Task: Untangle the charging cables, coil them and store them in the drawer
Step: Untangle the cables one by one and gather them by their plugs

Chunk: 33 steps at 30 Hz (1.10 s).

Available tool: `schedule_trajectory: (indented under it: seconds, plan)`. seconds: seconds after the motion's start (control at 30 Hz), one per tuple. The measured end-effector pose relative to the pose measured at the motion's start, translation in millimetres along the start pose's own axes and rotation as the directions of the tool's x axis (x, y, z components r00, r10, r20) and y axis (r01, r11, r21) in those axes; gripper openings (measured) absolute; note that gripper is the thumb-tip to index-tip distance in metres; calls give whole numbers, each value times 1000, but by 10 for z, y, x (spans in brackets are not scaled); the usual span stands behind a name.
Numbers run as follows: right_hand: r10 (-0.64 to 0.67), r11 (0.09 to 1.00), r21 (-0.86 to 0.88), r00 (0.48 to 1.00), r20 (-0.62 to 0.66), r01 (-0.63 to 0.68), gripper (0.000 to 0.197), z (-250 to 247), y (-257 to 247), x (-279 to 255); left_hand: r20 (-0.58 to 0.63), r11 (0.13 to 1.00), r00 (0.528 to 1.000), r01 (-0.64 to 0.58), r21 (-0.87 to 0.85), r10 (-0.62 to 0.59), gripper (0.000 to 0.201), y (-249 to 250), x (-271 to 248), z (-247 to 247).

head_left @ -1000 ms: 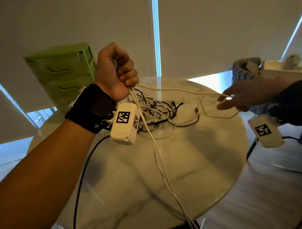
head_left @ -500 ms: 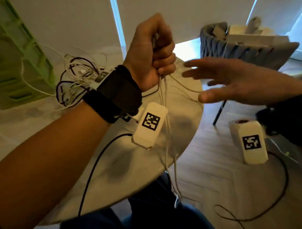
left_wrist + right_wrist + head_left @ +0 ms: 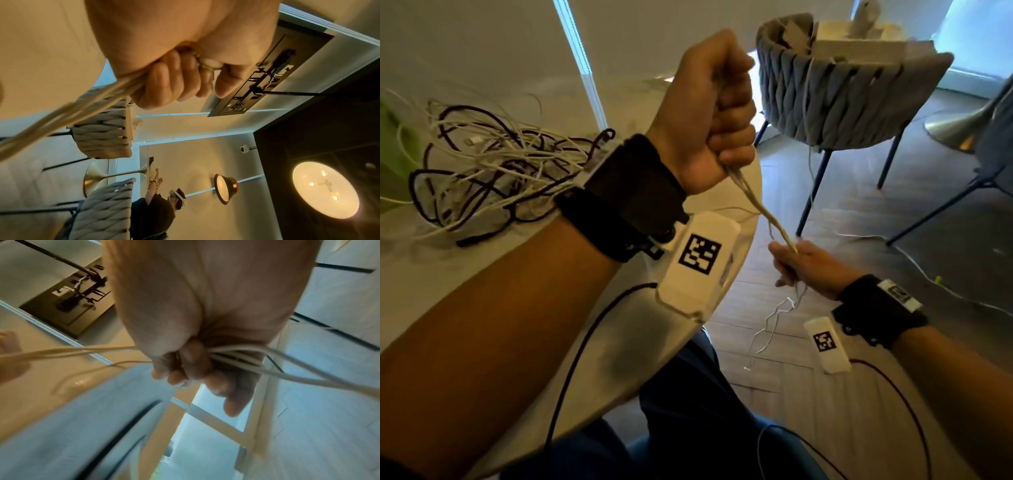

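My left hand (image 3: 714, 113) is raised in a fist above the table edge and grips a bundle of white cable strands (image 3: 755, 209); the left wrist view shows the fingers (image 3: 174, 81) curled round the strands (image 3: 68, 112). The strands run taut down to my right hand (image 3: 796, 263), which grips them lower, off the table's right side. In the right wrist view the fingers (image 3: 185, 369) close round the white strands (image 3: 257, 366). Loose ends (image 3: 774, 322) dangle below it. A tangle of white and black cables (image 3: 493, 171) lies on the marble table (image 3: 448, 274) at the left.
A grey woven chair (image 3: 835, 96) with white items on its seat stands beyond the table at the right. A green drawer unit (image 3: 390, 137) shows at the far left edge. White cable (image 3: 941, 287) trails on the wooden floor. My knees sit under the table edge.
My right hand was open beside the left fist; it has dropped below the table edge and closed on the white strands. The view has swung right and down.
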State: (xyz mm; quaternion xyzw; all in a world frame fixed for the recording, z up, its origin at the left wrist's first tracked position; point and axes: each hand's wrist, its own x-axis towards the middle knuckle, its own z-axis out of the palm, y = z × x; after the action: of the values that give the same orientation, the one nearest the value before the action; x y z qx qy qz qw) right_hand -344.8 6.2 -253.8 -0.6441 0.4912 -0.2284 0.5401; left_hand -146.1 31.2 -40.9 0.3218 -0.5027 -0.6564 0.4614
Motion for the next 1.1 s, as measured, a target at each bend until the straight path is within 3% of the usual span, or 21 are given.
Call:
schedule_trajectory:
  seconds: [0.17,0.47,0.57,0.67,0.83,0.9,1.0,1.03,1.1]
  plan:
    - [60,969,-229,989,-137,-90,48,36,476,207,-9,998,999,42,40,-41,40,-119,-26,-21]
    - [250,909,-268,932,-263,-319,40,161,1179,257,17,986,994,109,129,-112,42,-162,-37,-33]
    - [269,880,-280,889,-370,-383,32,137,1286,310,8,982,994,104,158,-107,42,-210,-29,-14]
    - [360,788,-343,834,-418,-512,45,-17,1346,332,4,982,994,105,155,-107,41,-175,-24,-23]
    - [494,786,-245,815,-305,-568,37,-264,1404,268,-48,980,994,107,165,-101,43,-175,-16,-14]
    - [496,822,-168,830,-254,-544,34,-242,1384,269,-74,976,992,113,187,-101,46,-203,-5,-8]
    - [536,843,5,839,-88,-538,21,-148,1251,219,-67,970,993,112,215,-100,54,-241,31,8]
    - [547,837,21,837,-19,-547,22,-129,1128,168,-63,968,993,108,225,-96,55,-251,43,12]
    - [553,832,-12,827,95,-555,40,-157,910,124,-63,967,995,94,237,-81,52,-277,61,26]
